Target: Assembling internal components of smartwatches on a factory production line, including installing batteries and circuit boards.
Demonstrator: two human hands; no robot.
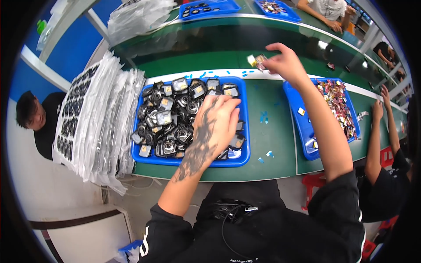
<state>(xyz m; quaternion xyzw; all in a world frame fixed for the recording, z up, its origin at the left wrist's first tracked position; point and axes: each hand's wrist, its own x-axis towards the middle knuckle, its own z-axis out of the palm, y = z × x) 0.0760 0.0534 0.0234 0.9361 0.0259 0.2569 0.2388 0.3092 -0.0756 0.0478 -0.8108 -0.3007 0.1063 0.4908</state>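
Observation:
My left hand [215, 125] lies back up over a blue tray [188, 164] heaped with black camera-like modules [167, 147]. Its fingers bend down among the modules near the tray's right side; whether they grip one is hidden. Out over the green bench, past the white strip, I stretch my right hand [287, 65]. A small part [260, 62] with a pale yellow end sits at its thumb and finger tips, slightly blurred. Another finger is raised apart from this pinch.
A second blue tray [309, 151] on the right holds many small reddish parts [335, 103]. Stacked plastic-wrapped sheets [105, 114] stand at the left. Blue film scraps [263, 117] dot the bench. A co-worker's arms [376, 127] reach in at right; another person [39, 114] is at left.

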